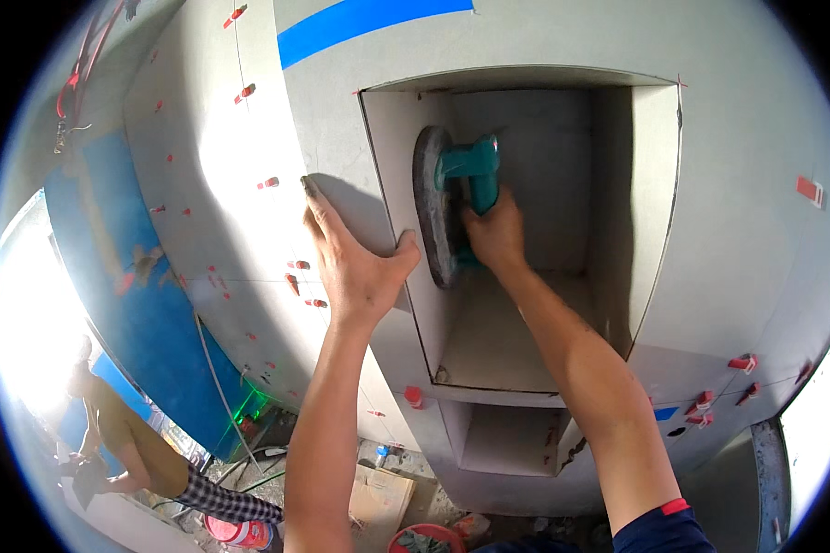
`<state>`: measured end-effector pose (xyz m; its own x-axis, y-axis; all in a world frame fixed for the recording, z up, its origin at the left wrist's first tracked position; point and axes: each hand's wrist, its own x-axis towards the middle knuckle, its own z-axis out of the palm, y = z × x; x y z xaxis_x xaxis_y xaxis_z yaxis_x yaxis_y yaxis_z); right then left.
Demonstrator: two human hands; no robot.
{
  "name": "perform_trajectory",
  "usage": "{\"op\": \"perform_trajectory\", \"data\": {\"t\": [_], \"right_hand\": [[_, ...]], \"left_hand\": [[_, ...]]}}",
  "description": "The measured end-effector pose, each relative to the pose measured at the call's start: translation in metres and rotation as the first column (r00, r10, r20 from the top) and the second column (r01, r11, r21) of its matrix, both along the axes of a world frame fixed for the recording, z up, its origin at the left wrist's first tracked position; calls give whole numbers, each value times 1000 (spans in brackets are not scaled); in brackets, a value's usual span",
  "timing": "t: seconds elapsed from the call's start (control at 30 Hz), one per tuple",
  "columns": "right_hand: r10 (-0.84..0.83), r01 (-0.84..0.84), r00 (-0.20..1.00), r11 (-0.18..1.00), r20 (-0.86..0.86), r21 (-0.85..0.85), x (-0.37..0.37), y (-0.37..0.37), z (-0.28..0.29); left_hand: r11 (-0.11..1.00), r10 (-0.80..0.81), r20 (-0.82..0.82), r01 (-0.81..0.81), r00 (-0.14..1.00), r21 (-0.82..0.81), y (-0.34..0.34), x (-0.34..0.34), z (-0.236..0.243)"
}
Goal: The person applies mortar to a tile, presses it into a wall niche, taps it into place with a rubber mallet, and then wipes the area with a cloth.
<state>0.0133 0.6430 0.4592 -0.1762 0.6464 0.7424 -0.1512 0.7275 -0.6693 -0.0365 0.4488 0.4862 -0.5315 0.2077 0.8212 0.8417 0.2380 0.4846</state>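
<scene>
My right hand (496, 230) reaches into a tiled wall niche (655, 212), its fingers wrapped round the teal handle of a suction cup lifter (433, 203). The lifter's round dark pad lies against the tile on the niche's left inner side (389, 138). On the wall face just left of the opening rests my left hand (360, 276), open. Its fingers are spread upward and its thumb reaches the niche's edge. My right fingertips are partly hidden behind the handle.
Below is a second, smaller niche (503, 438). Red tile clips (745, 363) stick out of the joints. At lower left a person (138, 433) stands near a red bucket (238, 532). Cardboard (378, 498) and a red basin (429, 535) are on the floor.
</scene>
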Motion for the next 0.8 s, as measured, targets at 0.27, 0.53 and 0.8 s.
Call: {"op": "perform_trajectory", "data": {"t": [0.27,0.53,0.8], "right_hand": [[37,-34,997,998,62,-57,-1,-15,6],[57,-32,989,983,135,-180,79,-14,27],[539,-496,816,839,210,-223,276,-161,-60]], "left_hand": [[1000,10,16,-10,1000,-5,-14,-2,0],[999,-49,32,49,998,5,30,-3,-14],[973,217,-342,-177,914,146,37,-98,-28]]}}
